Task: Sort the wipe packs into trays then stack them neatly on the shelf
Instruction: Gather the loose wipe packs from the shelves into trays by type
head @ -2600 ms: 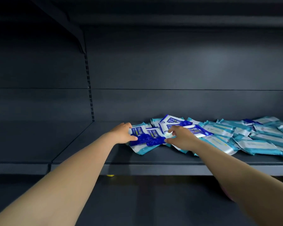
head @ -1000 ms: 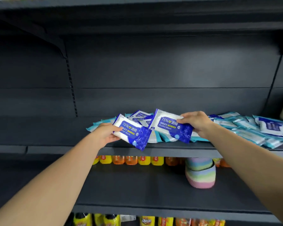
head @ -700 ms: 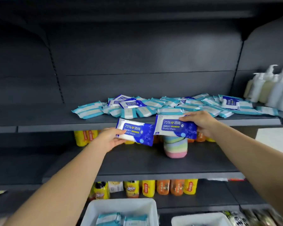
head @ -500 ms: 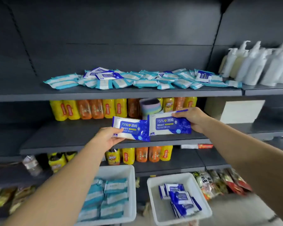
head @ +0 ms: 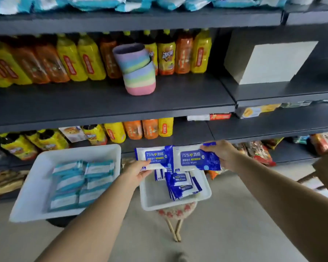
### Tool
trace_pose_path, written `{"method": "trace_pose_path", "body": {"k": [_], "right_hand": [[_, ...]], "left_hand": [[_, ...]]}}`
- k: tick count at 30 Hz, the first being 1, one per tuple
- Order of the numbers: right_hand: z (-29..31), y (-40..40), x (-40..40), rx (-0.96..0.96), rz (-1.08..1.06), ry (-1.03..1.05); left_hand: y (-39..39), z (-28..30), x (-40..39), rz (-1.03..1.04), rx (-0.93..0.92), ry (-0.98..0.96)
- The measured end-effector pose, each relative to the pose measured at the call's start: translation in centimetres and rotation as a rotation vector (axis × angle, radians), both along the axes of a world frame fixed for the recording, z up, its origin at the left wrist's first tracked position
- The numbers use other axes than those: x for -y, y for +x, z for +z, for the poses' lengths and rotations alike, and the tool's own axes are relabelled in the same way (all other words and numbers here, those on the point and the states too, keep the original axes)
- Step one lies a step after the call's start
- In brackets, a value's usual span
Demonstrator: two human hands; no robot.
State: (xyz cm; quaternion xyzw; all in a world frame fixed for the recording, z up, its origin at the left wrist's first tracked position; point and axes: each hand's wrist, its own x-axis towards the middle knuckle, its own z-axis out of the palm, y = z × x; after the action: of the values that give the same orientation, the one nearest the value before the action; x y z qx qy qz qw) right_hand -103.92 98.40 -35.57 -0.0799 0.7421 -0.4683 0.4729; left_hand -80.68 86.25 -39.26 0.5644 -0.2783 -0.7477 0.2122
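A: What is each hand doing?

B: The left hand [head: 138,170] pinches the lower left corner of one blue alcohol wipe pack [head: 153,157], thumb on its face, fingers curled beneath. The right hand [head: 221,154] grips the right end of a second blue alcohol wipe pack [head: 195,160], fingers wrapped over its edge. The two packs are side by side, their inner edges overlapping, held over the far end of the right white tray [head: 155,195].

A: And the trays?

B: That right tray, at about 6 o'clock from the packs, rests on a small round stool [head: 175,212] with a red-patterned seat and holds a loose pile of blue packs [head: 180,185]. The left white tray [head: 36,178], at 8 o'clock, holds teal wipe packs [head: 81,183] laid in rows.

A: The room?

B: Dark grey metal shelving [head: 110,104] over a pale grey floor [head: 225,233]. At 12 o'clock, more teal packs [head: 95,2] lie along the top shelf. Below them stand yellow and orange drink bottles [head: 80,57] with two pastel-striped cups [head: 137,72], one stacked tilted on the other. A white box [head: 273,63] sits at 1 o'clock. More bottles [head: 140,128] line the shelf under that, and snack bags [head: 257,152] lie at 3 o'clock.
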Motion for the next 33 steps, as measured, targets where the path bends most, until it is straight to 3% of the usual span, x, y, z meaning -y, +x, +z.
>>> {"method": "trace_pose_path", "body": {"k": [7,17,27,33], "right_hand": [[-13.0,-5.4,-0.1,0.124,0.063,0.135],[-29.1,-4.2,1.8,0.188,0.104,0.269],[-33.5,-3.2,3.0,0.051,0.189,0.312],[-33.0,-3.1,2.9,-0.274,0.341,0.325]], "left_hand": [[-7.0,-11.9,1.4,0.086,0.167,0.019],[-12.9,-24.5,4.4,0.006,0.355,0.027],[-13.6,-29.2,5.4,-0.195,0.641,-0.090],[-12.9,-28.6,5.9,-0.416,0.720,-0.156]]}}
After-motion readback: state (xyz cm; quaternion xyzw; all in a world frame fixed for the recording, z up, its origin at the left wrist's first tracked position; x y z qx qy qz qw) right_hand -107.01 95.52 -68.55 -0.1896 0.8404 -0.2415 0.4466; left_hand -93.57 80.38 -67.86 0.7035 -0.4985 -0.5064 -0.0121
